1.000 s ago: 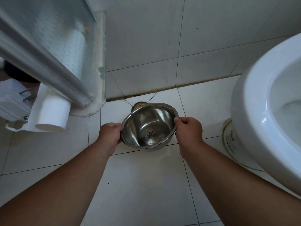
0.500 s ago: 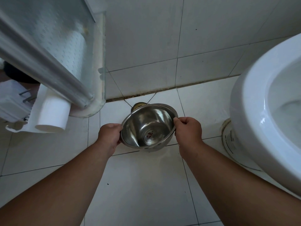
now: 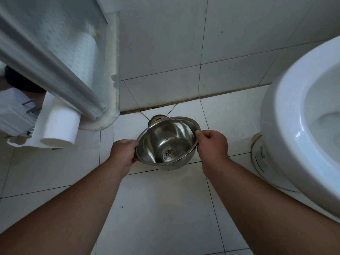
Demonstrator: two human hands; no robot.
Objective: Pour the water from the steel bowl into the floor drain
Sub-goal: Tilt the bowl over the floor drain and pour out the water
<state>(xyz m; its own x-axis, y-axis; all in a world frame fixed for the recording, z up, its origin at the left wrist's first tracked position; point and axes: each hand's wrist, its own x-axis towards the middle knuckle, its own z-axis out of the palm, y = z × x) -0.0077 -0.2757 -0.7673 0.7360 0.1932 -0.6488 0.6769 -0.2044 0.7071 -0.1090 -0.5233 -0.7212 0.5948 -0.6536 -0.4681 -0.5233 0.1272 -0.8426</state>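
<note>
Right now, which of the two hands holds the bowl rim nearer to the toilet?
The right hand, gripping the steel bowl on the side facing the toilet. The left hand grips the opposite rim, toward the paper roll.

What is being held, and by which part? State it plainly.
The steel bowl, gripped at its rim on opposite sides by the left hand and right hand.

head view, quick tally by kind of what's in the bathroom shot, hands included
hands: 2, left hand, right hand
steel bowl: 1
floor drain: 1
toilet: 1
toilet paper roll: 1
total: 6
</note>
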